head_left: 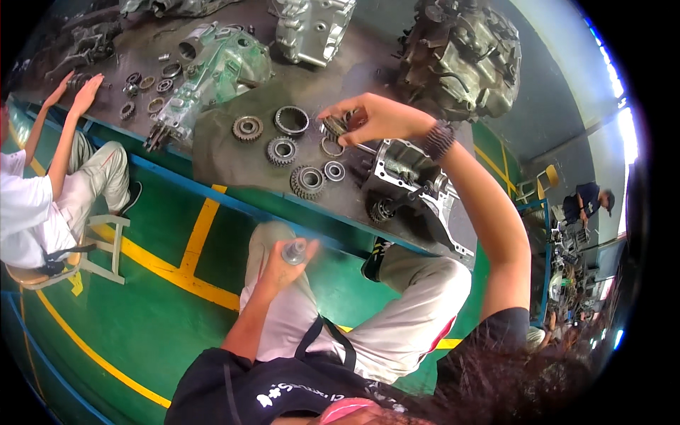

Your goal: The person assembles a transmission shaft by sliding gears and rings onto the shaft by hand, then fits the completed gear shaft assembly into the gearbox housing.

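Note:
Over my lap, my left hand (282, 263) is closed around a metal shaft (293, 252), seen nearly end-on. My right hand (382, 117) reaches over the table with its fingers curled round a toothed gear (334, 129); part of that gear is hidden by the fingers. Just below it lies a thin ring (331, 146). To its left on the table are a toothed ring (291, 120), a gear (248, 128), a second gear (282, 151) and a larger gear (307, 182). A small ball bearing (334, 171) sits beside the larger one.
An open gearbox housing (407, 170) stands under my right forearm. Farther back are a green-stained casing (227, 67), a silver casing (315, 28) and a large transmission (460, 57). At the left, a co-worker's hands (86, 93) rest near other parts. A blue edge (234, 202) borders the table.

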A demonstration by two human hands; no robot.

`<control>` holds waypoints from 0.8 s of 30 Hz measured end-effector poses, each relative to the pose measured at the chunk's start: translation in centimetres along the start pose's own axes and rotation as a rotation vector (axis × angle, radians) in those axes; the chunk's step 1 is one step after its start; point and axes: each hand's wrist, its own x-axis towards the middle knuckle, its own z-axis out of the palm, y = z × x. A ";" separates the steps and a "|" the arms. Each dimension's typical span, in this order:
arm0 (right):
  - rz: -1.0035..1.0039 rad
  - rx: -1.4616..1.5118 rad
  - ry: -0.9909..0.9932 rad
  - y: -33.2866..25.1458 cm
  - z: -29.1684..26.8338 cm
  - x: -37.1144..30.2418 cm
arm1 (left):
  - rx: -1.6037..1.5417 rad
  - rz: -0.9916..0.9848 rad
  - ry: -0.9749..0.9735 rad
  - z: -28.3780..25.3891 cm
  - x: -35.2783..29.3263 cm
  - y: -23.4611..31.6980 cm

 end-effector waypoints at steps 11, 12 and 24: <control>-0.269 -0.126 -0.115 -6.3 12.1 -5.3 | -0.210 -0.041 0.101 1.4 2.9 -2.1; -0.273 -0.121 -0.116 -6.1 12.8 -5.3 | -0.212 -0.053 0.122 1.7 3.0 -3.3; -0.270 -0.332 -0.167 -3.5 17.0 -4.2 | -0.160 0.008 0.135 2.8 1.5 -3.1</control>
